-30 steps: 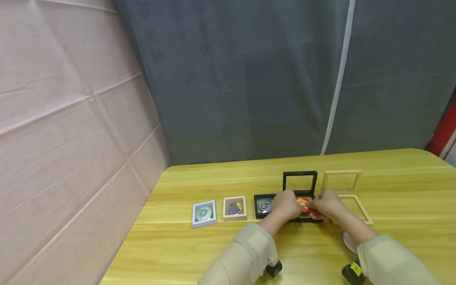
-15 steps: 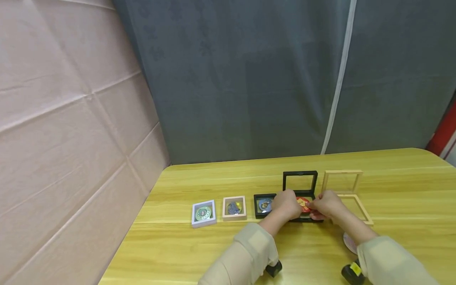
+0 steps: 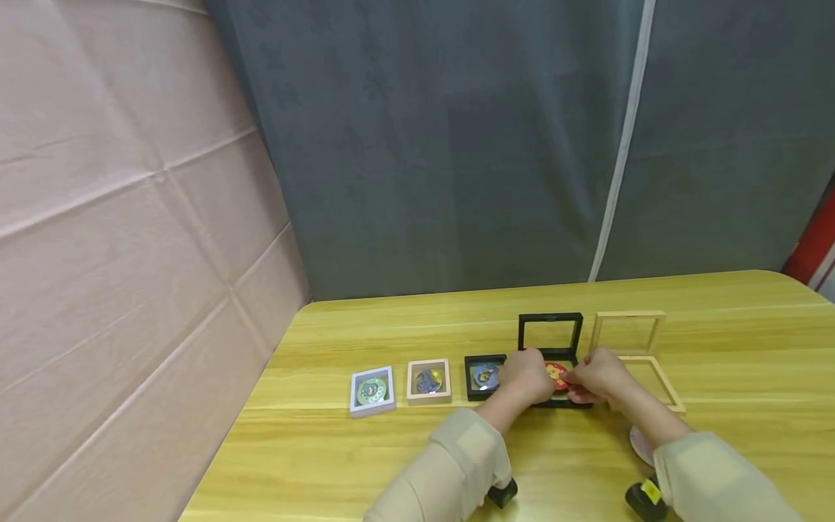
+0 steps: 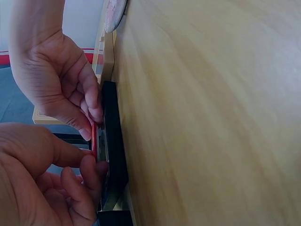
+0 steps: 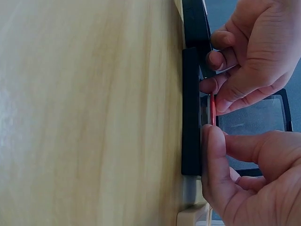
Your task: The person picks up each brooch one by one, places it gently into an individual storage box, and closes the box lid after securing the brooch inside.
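Observation:
A round red badge [image 3: 555, 375] with a yellow figure lies just over the base of an opened black display frame [image 3: 566, 404]. My left hand [image 3: 525, 375] pinches the badge's left edge between thumb and fingers. On the opposite edge, my right hand [image 3: 599, 377] pinches it too. Seen edge-on in the right wrist view, the red badge [image 5: 212, 109] sits close to the film of the black base [image 5: 190, 113]. The frame's lid [image 3: 550, 317] stands upright behind. How firmly the badge touches the film cannot be told.
Left of the hands are a closed black frame [image 3: 477, 395] with a blue badge, a cream frame [image 3: 429, 399] and a white frame [image 3: 374, 410]. An opened beige frame [image 3: 667, 384] stands to the right. A pale disc [image 3: 641, 445] lies partly under the right forearm.

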{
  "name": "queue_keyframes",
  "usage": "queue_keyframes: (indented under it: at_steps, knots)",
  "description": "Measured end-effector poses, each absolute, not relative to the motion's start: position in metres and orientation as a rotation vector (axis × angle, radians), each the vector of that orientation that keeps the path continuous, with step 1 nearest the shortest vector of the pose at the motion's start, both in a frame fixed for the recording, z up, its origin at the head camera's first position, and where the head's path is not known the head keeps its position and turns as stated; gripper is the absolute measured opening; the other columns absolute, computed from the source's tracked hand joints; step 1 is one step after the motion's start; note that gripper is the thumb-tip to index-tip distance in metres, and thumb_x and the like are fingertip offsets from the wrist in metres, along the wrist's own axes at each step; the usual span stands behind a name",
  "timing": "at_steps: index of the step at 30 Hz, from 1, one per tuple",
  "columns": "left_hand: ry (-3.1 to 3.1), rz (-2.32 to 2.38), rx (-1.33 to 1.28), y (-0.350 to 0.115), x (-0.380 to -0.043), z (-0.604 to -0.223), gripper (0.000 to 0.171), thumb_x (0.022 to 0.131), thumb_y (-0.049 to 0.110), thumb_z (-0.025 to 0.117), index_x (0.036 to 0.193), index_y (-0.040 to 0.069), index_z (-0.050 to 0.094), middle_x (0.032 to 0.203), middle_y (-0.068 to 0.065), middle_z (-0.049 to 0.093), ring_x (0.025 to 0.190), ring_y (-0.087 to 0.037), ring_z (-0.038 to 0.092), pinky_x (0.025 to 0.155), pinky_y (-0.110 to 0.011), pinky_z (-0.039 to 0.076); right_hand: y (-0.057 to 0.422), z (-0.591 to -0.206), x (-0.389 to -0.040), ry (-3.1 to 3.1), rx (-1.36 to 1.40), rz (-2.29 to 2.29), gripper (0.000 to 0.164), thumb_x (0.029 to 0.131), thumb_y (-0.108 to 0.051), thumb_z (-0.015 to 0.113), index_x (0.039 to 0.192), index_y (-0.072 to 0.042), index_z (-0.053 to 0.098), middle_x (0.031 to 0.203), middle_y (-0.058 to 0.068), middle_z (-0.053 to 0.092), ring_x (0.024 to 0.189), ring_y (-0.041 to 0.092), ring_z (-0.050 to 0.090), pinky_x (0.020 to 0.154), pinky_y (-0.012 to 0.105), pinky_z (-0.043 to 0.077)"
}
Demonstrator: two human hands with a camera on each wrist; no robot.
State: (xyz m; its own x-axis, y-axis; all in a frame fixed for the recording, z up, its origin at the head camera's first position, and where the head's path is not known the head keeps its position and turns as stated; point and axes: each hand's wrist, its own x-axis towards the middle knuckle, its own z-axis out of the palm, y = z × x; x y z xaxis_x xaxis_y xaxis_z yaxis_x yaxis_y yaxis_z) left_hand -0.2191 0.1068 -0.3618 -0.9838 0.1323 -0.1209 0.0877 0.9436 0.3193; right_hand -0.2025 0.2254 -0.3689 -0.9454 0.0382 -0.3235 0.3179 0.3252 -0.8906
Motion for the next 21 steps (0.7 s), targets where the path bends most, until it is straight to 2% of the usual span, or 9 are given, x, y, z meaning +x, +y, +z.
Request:
queue_keyframes:
  at_steps: [21]
  knots:
    - [3.009, 0.326, 0.191, 0.1105, -0.2174, -0.3644, 0.021, 0.072, 0.035, 0.071, 0.075, 0.016, 0.062, 0.070, 0.001, 0.056, 0.057, -0.013, 0.048, 0.048, -0.030, 0.040, 0.2251, -0.3730, -0.2061, 2.389, 0.333, -1.630, 0.010, 0.082, 0.005, 0.056, 0.076, 0.009, 0.048, 0.058, 0.008, 0.056, 0.045, 0.009, 0.057, 0.049, 0.022, 0.049]
